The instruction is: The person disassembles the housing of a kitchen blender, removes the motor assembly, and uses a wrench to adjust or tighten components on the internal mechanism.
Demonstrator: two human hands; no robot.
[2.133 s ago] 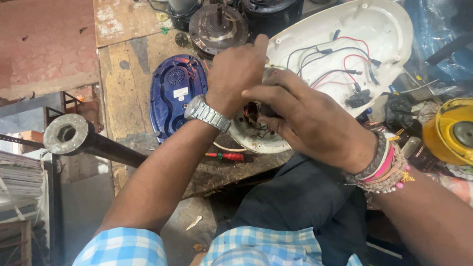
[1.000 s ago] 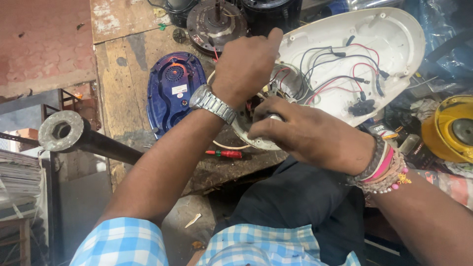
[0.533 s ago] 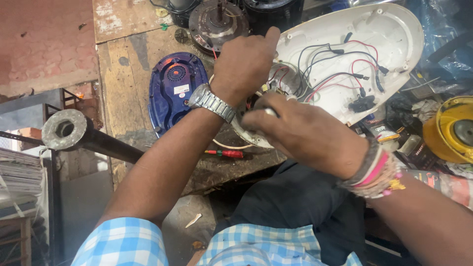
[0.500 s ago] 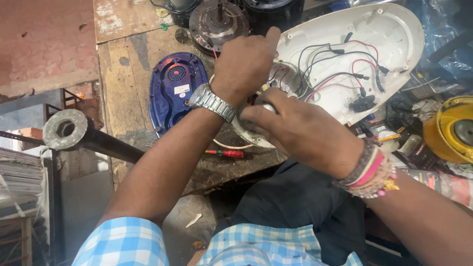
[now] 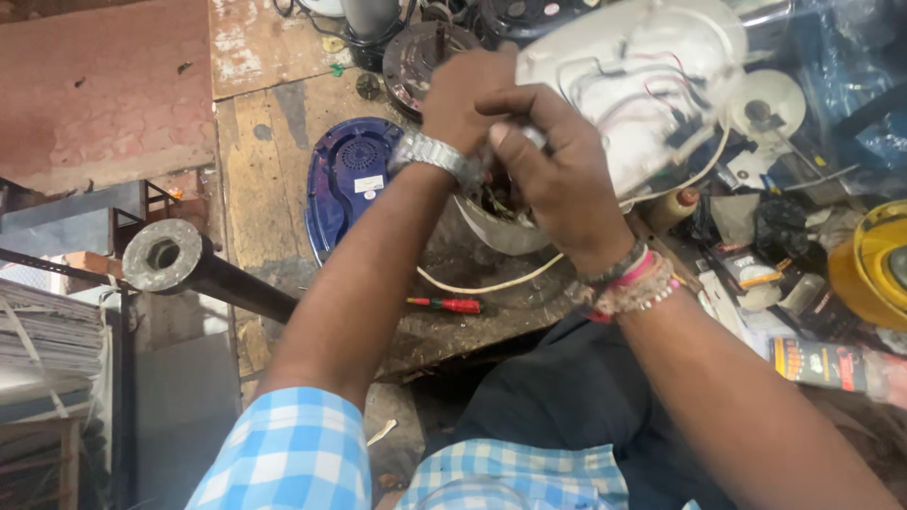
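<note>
At the far left a grey pipe (image 5: 203,269) juts over the bench (image 5: 274,142) edge, and right of it a blue oval cover (image 5: 345,184) lies flat on the wood, its long axis running away from the person. A red screwdriver (image 5: 452,305) lies below it, near a white cord (image 5: 491,283) that curves toward the work. In the middle, the left hand (image 5: 463,94), a metal watch (image 5: 435,156) on its wrist, is closed around the near end of the white housing (image 5: 642,85), steadying it. The right hand (image 5: 553,165) curls over the open round part of that housing, fingers bent and pinched on something small and pale near the fingertips; what it is cannot be told through the blur. The housing sits tilted at the bench's middle, its long axis running from the hands up toward the right, open inside facing the camera with thin wires (image 5: 652,104) showing. To do this well, I judge the left hand should hold the shell firm while the right works with small, careful motions clear of the wires. Further right lie a white disc (image 5: 765,104) and a yellow round part (image 5: 874,269).
</note>
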